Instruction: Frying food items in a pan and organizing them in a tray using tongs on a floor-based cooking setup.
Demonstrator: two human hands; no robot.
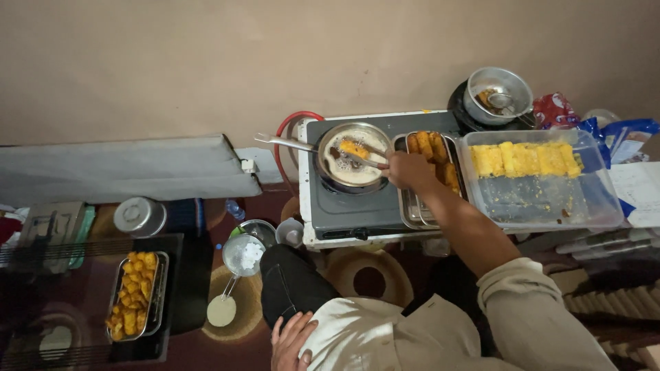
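Note:
My right hand [407, 170] is closed on a pair of chopsticks [363, 156] that reach into a metal frying pan [330, 141] of bubbling oil on a single-burner stove [357, 209]. Between the chopstick tips sits a golden breaded piece [354, 148] at the oil's surface. My left hand [290, 341] rests flat on my knee, fingers apart and holding nothing. A steel tray [410, 206] with fried golden rolls stands right of the pan, under my right wrist.
A clear plastic box [543, 199] holds a row of uncooked yellow breaded rolls at the right. A pot [499, 96] stands behind it. On the floor at the left are a tray of fried pieces [136, 295], a lidded tin [139, 216] and a small bowl [243, 255].

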